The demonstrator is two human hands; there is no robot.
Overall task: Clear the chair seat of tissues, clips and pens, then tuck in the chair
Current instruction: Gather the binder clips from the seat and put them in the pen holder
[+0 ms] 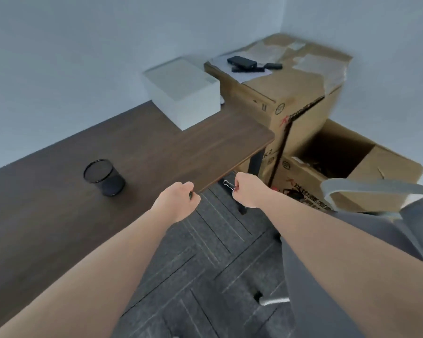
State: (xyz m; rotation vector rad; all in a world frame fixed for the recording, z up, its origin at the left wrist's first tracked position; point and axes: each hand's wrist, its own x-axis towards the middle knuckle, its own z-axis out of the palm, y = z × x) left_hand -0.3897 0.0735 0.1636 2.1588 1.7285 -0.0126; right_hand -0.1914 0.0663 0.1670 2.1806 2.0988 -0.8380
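My right hand [246, 191] pinches a black binder clip [228, 185] by its wire handle, held in the air just off the front edge of the dark wooden desk [59, 215]. My left hand [177, 202] is closed over the desk's front edge, with a small dark object showing between its fingers; I cannot tell what it is. A black mesh pen cup [104, 177] stands upright on the desk, left of both hands. The grey chair [376, 228] is at the right, partly behind my right forearm; its seat is mostly hidden.
A white box [183, 93] sits at the desk's far end. Stacked cardboard boxes [291, 98] stand beyond the desk's right end, one open box [352, 167] in front of them. Grey carpet tiles [205, 264] lie below. The chair's base [274, 300] shows low down.
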